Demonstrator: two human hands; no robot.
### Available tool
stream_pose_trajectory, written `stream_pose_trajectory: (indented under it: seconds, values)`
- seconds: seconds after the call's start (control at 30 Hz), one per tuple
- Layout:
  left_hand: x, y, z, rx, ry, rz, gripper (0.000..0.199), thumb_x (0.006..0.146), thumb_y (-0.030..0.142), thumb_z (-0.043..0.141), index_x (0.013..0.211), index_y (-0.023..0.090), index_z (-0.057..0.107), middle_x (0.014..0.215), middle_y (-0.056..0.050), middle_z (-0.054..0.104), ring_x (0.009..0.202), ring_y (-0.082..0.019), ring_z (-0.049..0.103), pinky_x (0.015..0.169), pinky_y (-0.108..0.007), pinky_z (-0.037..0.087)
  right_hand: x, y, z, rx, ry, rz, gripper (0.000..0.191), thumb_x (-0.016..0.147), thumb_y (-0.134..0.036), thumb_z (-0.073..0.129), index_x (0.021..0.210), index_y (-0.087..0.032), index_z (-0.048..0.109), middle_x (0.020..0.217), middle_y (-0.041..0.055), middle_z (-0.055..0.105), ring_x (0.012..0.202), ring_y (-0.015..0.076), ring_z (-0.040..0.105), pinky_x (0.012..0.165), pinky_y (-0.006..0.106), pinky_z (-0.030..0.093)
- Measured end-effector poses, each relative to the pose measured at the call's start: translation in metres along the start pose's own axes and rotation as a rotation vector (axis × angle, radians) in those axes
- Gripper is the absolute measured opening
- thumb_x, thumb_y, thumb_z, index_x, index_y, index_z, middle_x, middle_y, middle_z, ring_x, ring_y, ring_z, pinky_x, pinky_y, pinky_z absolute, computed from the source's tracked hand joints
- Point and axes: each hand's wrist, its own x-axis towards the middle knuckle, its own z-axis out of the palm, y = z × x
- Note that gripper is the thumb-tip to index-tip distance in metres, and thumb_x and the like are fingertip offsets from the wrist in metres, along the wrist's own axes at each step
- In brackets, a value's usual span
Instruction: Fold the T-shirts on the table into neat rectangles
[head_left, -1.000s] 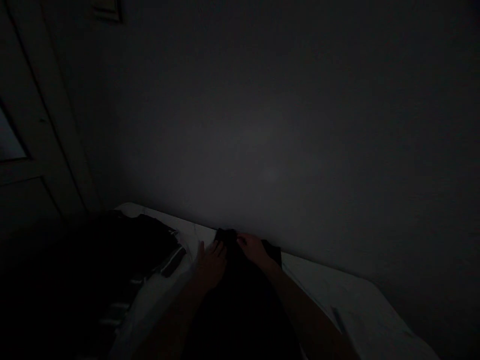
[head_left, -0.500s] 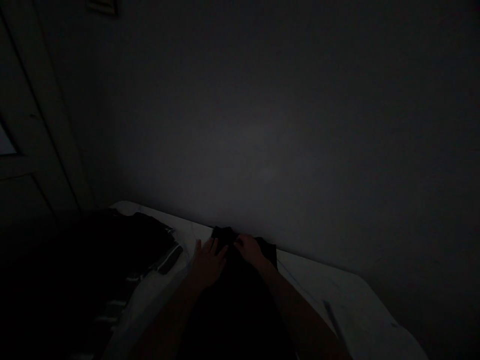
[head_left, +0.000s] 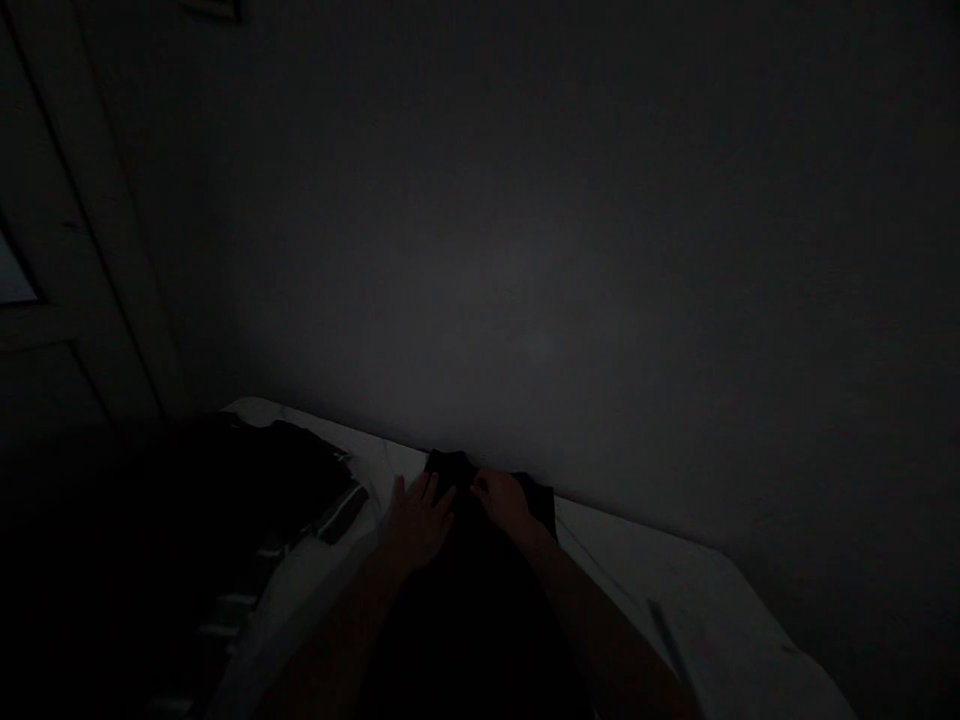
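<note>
The picture is very dark. A black cloth, perhaps a garment (head_left: 480, 610), lies on the pale tabletop (head_left: 675, 580) in front of me, its far end near the wall. My left hand (head_left: 417, 520) rests on the cloth's left edge with the fingers spread. On the far part of the cloth is my right hand (head_left: 501, 498), its fingers bent together at the fabric; what is between the fingertips is too dark to make out.
Dark clothes (head_left: 262, 480) with some striped parts are heaped at the left. A thin long object (head_left: 666, 635) lies on the right of the table. Behind stands a grey wall (head_left: 525, 250), with a door (head_left: 67, 300) at far left.
The view has shifted very slightly. Both hands keep nearly the same place and pose on the black cloth.
</note>
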Motion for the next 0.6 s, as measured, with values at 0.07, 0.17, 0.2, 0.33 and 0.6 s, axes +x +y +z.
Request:
stream_pose_trajectory:
  seconds: [0.07,0.17,0.2,0.33,0.6]
  values:
    - [0.0007,0.0004,-0.0001,-0.005,-0.007,-0.01,0.048,0.103,0.044,0.038,0.147,0.031,0.052,0.153,-0.016,0.05,0.143,-0.038,0.043,0.114,-0.073,0.022,-0.0018,-0.0001,-0.0001,-0.003,0.014,-0.003,0.015,0.095,-0.027,0.06,0.1,-0.023,0.073,0.107,0.0075,0.076,0.104,0.0229,0.067,0.09,0.03,0.044]
    - [0.0013,0.0013,0.0001,-0.012,-0.01,-0.018,0.049,0.103,0.044,0.039,0.148,0.029,0.051,0.154,-0.016,0.05,0.143,-0.037,0.042,0.115,-0.072,0.022,-0.0023,0.0011,0.0022,-0.001,0.025,0.0,0.02,0.099,-0.028,0.054,0.106,-0.022,0.071,0.111,0.0078,0.075,0.107,0.0217,0.066,0.091,0.029,0.044]
    - [0.0013,0.0016,0.0003,-0.011,-0.007,-0.022,0.049,0.103,0.044,0.039,0.149,0.029,0.05,0.154,-0.016,0.05,0.144,-0.037,0.042,0.115,-0.072,0.022,-0.0021,0.0019,0.0031,-0.002,0.023,0.005,0.022,0.1,-0.028,0.052,0.108,-0.021,0.07,0.11,0.008,0.075,0.105,0.0212,0.067,0.09,0.028,0.044]
    - [0.0006,0.0018,0.0014,0.005,-0.004,-0.03,0.05,0.104,0.044,0.037,0.15,0.028,0.048,0.154,-0.016,0.049,0.144,-0.035,0.042,0.115,-0.07,0.023,-0.0029,0.0057,0.004,-0.028,-0.009,0.027,0.023,0.102,-0.028,0.049,0.109,-0.02,0.069,0.105,0.0075,0.076,0.098,0.0197,0.07,0.082,0.027,0.045]
    - [0.006,0.0003,-0.0016,-0.035,-0.052,-0.03,0.047,0.102,0.033,0.04,0.149,0.03,0.049,0.157,-0.012,0.045,0.146,-0.035,0.039,0.115,-0.076,0.018,-0.0104,0.0027,0.0019,-0.145,-0.052,0.092,0.02,0.101,-0.033,0.054,0.107,-0.021,0.069,0.102,0.011,0.076,0.094,0.0229,0.072,0.076,0.029,0.046]
